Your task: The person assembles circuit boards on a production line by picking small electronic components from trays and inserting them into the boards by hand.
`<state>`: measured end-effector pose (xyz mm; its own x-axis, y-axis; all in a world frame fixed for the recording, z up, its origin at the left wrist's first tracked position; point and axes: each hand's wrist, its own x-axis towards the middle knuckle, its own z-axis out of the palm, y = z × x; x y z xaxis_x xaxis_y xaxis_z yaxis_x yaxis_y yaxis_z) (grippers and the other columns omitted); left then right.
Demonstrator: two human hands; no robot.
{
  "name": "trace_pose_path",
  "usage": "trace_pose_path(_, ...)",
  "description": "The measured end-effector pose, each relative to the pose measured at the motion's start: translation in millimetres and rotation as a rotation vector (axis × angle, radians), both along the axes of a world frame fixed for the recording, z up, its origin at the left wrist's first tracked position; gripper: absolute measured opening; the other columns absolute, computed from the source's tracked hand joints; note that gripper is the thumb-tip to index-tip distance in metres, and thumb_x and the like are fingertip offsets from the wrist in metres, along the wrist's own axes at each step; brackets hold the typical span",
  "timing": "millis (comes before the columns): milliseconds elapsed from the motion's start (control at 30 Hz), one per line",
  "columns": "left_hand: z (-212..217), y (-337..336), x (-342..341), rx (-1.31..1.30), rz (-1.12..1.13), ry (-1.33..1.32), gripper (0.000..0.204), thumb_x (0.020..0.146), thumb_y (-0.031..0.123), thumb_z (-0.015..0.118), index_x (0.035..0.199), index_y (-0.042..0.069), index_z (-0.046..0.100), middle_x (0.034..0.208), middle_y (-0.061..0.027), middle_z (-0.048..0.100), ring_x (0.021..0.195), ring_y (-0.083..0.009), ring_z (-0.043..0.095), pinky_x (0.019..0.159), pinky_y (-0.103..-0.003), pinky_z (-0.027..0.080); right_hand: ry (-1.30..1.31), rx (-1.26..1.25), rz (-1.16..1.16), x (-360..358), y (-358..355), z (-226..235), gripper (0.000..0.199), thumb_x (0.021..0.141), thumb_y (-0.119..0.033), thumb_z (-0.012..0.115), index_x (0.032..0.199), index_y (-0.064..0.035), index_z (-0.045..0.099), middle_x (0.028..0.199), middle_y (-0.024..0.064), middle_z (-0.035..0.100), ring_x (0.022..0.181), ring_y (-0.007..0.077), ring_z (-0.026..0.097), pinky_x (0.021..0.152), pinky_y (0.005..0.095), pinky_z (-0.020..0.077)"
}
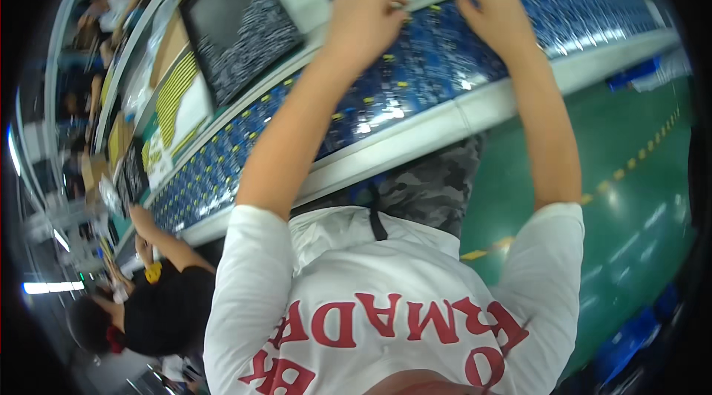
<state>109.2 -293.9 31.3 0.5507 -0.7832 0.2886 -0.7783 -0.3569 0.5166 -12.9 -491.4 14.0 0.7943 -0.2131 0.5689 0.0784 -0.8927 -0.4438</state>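
Observation:
Both of my arms reach over a long band of blue panels [437, 43] dotted with small yellow parts, which look like circuit boards lying in a row on a pale-framed line. My left hand [367, 24] is closed in a pinch above the panels' far edge, and a small pale bit shows at its fingertips, too blurred to name. A short way to the right, my right hand [495, 13] has thumb and fingers pressed together near the far rail; what they hold, if anything, is too small to tell. A yellow part [434, 8] sits on the panels between the hands.
Beyond the line at left stands a black tray [245, 24] heaped with small dark pieces. Yellow-striped material [176, 102] lies beside it. A co-worker in a black top [167, 306] works farther left along the line. The pale near rail [415, 135] runs before my waist.

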Motion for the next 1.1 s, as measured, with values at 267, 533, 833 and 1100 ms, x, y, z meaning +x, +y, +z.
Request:
trace_pose_path(267,49.7,175.6,-2.6,-0.07,0.164,-0.091,0.015,0.085,0.014,0.068,0.096,0.005,0.075,0.094,-0.0129,0.073,0.091,-0.0318,0.067,0.08,-0.04,0.052,0.097,0.011,0.083,2.7,45.2,40.7,0.016,0.091,-0.003,0.06,0.105,-0.0022,0.068,0.1,0.0128,0.068,0.091,0.0263,0.067,0.079,0.0323,0.0515)
trace_pose_path(533,-10.1,388.7,126.1,-0.195,0.82,-0.165,0.021,0.087,0.02,0.07,0.103,0.01,0.077,0.1,-0.012,0.073,0.088,-0.0274,0.068,0.08,-0.036,0.053,0.072,0.075,0.516,107.9,227.9,70.4,0.021,0.092,-0.01,0.062,0.11,-0.0035,0.071,0.102,0.0124,0.07,0.093,0.0277,0.067,0.081,0.0341,0.0538)
trace_pose_path(833,-4.4,367.2,127.2,0.073,0.766,-0.478,0.019,0.083,0.024,0.073,0.098,0.013,0.079,0.101,-0.0036,0.072,0.102,-0.0262,0.063,0.089,-0.043,0.044,0.13,-0.373,0.454,241.2,370.0,16.8,0.015,0.081,-0.007,0.06,0.085,-0.0002,0.073,0.083,0.0172,0.07,0.09,0.0339,0.067,0.08,0.0443,0.0532)
trace_pose_path(1100,-9.7,366.1,142.5,0.102,0.667,-0.659,0.01,0.084,0.024,0.07,0.086,0.015,0.074,0.094,-0.0012,0.071,0.096,-0.0256,0.062,0.086,-0.044,0.042,-0.168,-0.351,0.332,242.0,385.3,15.0,0.009,0.073,-0.006,0.063,0.071,-0.002,0.071,0.072,0.0154,0.068,0.074,0.0322,0.068,0.07,0.044,0.0549)
